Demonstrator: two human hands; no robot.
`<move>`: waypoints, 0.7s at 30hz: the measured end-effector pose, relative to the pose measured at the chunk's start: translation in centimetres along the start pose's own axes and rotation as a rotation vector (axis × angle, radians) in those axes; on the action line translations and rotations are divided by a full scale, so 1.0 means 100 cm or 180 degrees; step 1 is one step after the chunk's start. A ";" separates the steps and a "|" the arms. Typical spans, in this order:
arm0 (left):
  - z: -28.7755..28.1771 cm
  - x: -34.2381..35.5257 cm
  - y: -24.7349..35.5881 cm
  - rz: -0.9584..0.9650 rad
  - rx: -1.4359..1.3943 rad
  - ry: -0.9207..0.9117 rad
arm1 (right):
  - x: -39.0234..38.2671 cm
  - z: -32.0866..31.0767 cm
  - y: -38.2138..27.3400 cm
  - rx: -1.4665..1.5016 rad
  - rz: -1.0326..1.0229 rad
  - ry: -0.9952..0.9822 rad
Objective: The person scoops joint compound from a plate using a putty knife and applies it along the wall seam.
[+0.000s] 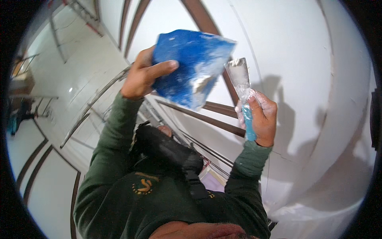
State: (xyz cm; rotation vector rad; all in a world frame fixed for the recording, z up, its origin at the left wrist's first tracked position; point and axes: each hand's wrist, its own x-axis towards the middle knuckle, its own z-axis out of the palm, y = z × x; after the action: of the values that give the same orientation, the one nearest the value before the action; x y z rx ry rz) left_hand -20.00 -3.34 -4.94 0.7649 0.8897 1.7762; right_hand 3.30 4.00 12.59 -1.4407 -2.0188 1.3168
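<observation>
- White wall [294, 44] with brown strips [221, 115] stands beyond and to the right of the hands; pale floor [75, 51] lies to their left.
- Left hand [145, 75] is clamped on the left edge of a blue sheet [183, 49], thumb across the face that shows.
- Right hand [262, 115], lower and well apart from the left, is closed round the light-blue handle of a putty knife [240, 79].
- Its long axis runs up from the right hand and slightly left; the blade's end is just beside the sheet's right edge, contact impossible to tell.
- White paste [203, 83] sits on the sheet, between left thumb and blade.
- Below, between the forearms, shows a pale lilac thing [213, 180]; whether it is a container is unclear.
</observation>
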 end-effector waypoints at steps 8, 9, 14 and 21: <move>-0.024 -0.018 -0.028 -0.0772 -0.0659 0.0675 | 0.031 -0.017 0.017 0.0388 -0.1478 0.2154; -0.027 -0.020 -0.033 -0.0790 -0.0677 0.0753 | 0.039 -0.023 0.015 0.0331 -0.1468 0.2182; -0.052 -0.037 -0.059 -0.1085 -0.0713 0.0948 | 0.081 -0.045 0.009 -0.0283 -0.2014 0.3403; -0.065 -0.041 -0.067 -0.1127 -0.0775 0.1040 | 0.109 -0.056 -0.007 -0.0900 -0.1949 0.4059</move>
State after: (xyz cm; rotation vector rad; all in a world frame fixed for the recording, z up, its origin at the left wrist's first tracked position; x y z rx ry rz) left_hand -20.73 -6.88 -14.43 0.1475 0.9321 1.6711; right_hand 2.18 16.19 13.54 -1.0945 -1.4753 -0.1999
